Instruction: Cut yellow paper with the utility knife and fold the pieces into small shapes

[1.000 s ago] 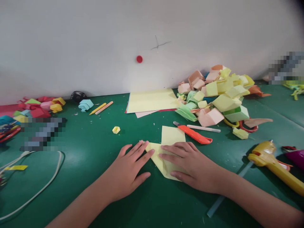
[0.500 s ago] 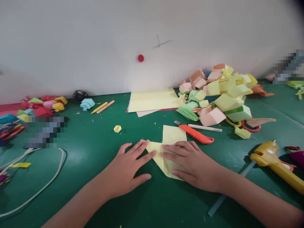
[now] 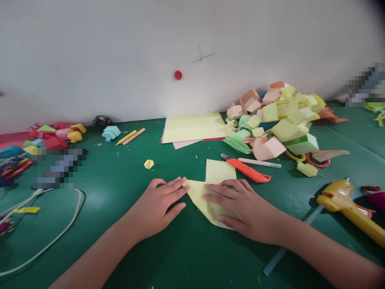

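Note:
A pale yellow sheet of paper [image 3: 221, 169], folded so that one flap points left, lies on the green table between my hands. My right hand [image 3: 237, 204] rests flat on the sheet with its fingers stretched out toward the left, covering much of it. With fingers extended, my left hand [image 3: 165, 204] has its fingertips at the flap's left point. Just beyond the paper, a red-orange utility knife [image 3: 249, 170] lies with its blade end toward the upper left. Beside it is a slim whitish pen-like stick [image 3: 259, 162].
Folded paper pieces [image 3: 276, 116] are heaped at the back right, near stacked paper sheets [image 3: 195, 126]. A yellow glue gun [image 3: 345, 200] with a glue stick lies right. A small yellow paper piece [image 3: 148, 164], two crayon-like sticks [image 3: 130, 137] and a white cable [image 3: 75, 218] lie left.
My left hand has slid slightly left along the flap, and its fingers have drawn closer together. My right hand stays in place on the paper.

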Available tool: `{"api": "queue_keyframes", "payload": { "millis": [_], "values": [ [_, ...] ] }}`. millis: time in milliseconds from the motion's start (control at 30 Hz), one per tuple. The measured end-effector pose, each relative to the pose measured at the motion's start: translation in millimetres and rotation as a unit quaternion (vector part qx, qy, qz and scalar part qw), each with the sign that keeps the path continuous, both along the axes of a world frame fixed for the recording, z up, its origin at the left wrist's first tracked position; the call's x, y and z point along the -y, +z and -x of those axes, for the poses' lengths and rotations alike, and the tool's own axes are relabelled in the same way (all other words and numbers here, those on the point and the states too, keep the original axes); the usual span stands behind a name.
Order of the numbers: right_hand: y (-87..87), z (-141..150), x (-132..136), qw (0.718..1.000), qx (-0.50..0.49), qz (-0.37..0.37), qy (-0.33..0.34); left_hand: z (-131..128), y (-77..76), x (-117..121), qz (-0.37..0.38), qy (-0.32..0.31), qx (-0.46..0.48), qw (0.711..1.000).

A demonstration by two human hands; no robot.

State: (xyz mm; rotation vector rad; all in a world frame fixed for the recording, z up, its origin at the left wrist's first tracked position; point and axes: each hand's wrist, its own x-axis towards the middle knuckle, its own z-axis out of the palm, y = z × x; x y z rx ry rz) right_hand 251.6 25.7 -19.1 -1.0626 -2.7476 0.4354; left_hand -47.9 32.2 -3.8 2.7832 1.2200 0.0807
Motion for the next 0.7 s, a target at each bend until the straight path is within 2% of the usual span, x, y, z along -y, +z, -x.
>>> {"api": "queue_keyframes", "payload": {
  "millis": [200,367,700],
  "values": [
    [0.0,0.2,0.5,1.0,-0.012,-0.006,0.002,8.3,-8.4,-4.0,-0.081,-0.05,0.051,0.994],
    [1.2,0.2,0.1,1.0,-0.011,-0.004,0.002,3.8,-6.1,-1.5,-0.073,-0.08,0.071,0.992],
    [0.4,-0.1,-0.6,1.0,-0.01,-0.004,0.004,5.3,-5.0,-3.0,-0.056,-0.081,0.057,0.994]
  ]
}}
